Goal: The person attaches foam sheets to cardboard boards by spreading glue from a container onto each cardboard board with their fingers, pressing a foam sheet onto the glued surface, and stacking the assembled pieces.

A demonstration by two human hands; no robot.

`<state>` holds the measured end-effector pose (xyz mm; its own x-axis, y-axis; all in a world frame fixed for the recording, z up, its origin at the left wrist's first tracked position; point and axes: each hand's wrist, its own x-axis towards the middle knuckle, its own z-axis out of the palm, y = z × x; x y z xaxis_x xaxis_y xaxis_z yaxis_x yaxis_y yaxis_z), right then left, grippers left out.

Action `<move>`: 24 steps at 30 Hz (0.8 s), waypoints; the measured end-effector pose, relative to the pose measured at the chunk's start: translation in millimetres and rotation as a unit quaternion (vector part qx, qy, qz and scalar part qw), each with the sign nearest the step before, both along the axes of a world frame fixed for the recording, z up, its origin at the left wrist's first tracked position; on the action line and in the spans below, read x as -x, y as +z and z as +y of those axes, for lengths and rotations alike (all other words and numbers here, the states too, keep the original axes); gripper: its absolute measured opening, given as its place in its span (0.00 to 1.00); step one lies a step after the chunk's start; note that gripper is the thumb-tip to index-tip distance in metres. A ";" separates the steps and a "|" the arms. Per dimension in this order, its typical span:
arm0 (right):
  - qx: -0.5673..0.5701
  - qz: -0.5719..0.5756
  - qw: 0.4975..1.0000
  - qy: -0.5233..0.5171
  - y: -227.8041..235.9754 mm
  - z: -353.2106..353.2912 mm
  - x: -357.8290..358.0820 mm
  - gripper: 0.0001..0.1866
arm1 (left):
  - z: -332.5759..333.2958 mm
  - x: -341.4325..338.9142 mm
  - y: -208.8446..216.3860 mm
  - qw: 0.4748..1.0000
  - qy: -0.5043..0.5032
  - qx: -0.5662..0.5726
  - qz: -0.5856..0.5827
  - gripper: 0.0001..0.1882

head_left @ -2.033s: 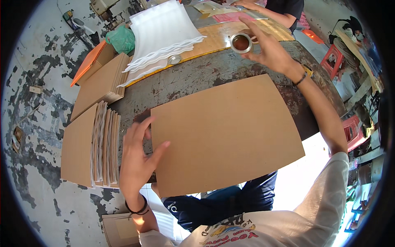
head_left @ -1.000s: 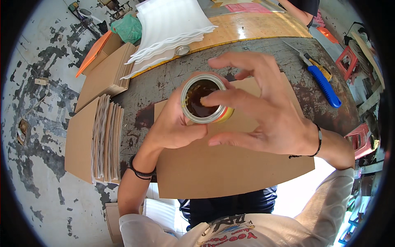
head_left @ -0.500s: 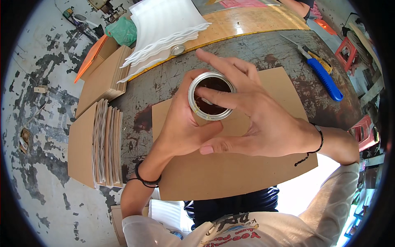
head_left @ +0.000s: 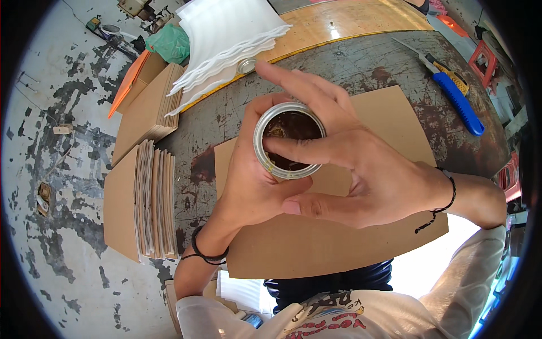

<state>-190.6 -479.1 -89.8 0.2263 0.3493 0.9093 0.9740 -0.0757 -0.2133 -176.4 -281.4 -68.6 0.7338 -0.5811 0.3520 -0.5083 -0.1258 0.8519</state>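
Observation:
My left hand is wrapped around a round metal can, its open top facing up. Inside is a dark brown, shiny content with some yellowish residue on the wall. The index finger of my right hand reaches down into the can, its tip hidden against the inner wall. My right thumb points toward my left hand, and the other right fingers stretch out beyond the far rim. Below both hands lies a flat brown cardboard sheet on the worn dark tabletop.
Cardboard stacks stand along the left. White foam sheets lie at the back, beside a small round metal lid. A blue-handled knife and a yellow cutter rest at the right. A green plastic bag sits far left.
My right index finger has shifted toward the can's near-left inner wall. The can is tilted slightly differently, showing more of its contents. The whole view has shifted a little.

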 end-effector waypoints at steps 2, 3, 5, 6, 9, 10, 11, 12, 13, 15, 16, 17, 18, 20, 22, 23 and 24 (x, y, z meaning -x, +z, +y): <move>0.018 -0.004 1.000 -0.005 0.9 -2.0 0.0 0.16 | -1.4 0.1 0.8 1.000 0.000 0.000 0.001 0.45; -0.008 -0.018 1.000 0.021 -1.6 -1.6 -1.4 0.16 | -1.8 -1.2 1.3 1.000 0.001 -0.013 -0.016 0.45; -0.034 -0.031 0.998 0.049 -3.7 0.4 -3.9 0.16 | -0.8 -2.2 0.8 0.999 0.003 -0.025 -0.034 0.45; -0.034 -0.037 0.998 0.049 -4.5 0.8 -4.6 0.15 | -0.7 -2.1 0.2 1.000 -0.002 -0.015 -0.027 0.45; 0.005 -0.012 0.999 0.030 -0.4 -1.3 -1.2 0.15 | 1.3 -2.4 -0.1 1.000 -0.010 -0.013 -0.019 0.45; 0.023 0.004 1.000 0.020 1.9 -2.2 0.0 0.15 | 2.3 -3.1 0.1 0.999 -0.013 -0.024 -0.019 0.45; 0.042 0.019 0.999 0.010 4.3 -3.3 1.3 0.15 | 2.8 -3.2 0.8 0.999 -0.013 -0.024 -0.019 0.45; 0.065 0.080 0.995 0.004 5.9 -3.6 2.9 0.15 | 3.1 -3.0 1.8 0.999 -0.016 -0.037 -0.027 0.45; 0.077 0.111 0.991 0.002 11.7 -3.3 6.3 0.15 | 3.6 -3.4 2.3 0.998 -0.017 -0.044 -0.031 0.45; 0.108 0.124 0.986 -0.024 24.3 -3.5 16.1 0.15 | 4.7 -4.2 2.5 0.999 -0.025 -0.044 -0.020 0.45; 0.118 0.115 0.986 -0.035 28.7 -3.8 18.6 0.14 | 5.2 -4.3 2.8 0.999 -0.029 -0.040 -0.013 0.45; 0.127 0.106 0.985 -0.047 33.0 -4.0 21.1 0.14 | 5.8 -4.6 3.1 0.999 -0.032 -0.037 -0.006 0.45; 0.131 0.111 0.984 -0.046 34.9 -4.2 21.8 0.14 | 6.6 -4.5 3.6 0.998 -0.038 -0.041 0.002 0.45; 0.136 0.116 0.983 -0.045 23.6 -2.0 11.0 0.14 | 6.7 -6.6 3.9 0.998 -0.044 -0.044 0.009 0.46; 0.056 -0.003 0.998 -0.033 -4.2 6.7 -14.5 0.14 | 7.7 -9.8 3.5 0.996 -0.076 -0.036 0.022 0.46; 0.029 -0.044 0.998 -0.030 -9.1 9.5 -21.3 0.14 | 8.7 -10.6 3.4 0.996 -0.077 -0.036 0.022 0.46; 0.033 -0.039 0.998 -0.031 -13.9 8.4 -23.2 0.14 | 9.5 -11.2 3.3 0.995 -0.081 -0.045 0.026 0.46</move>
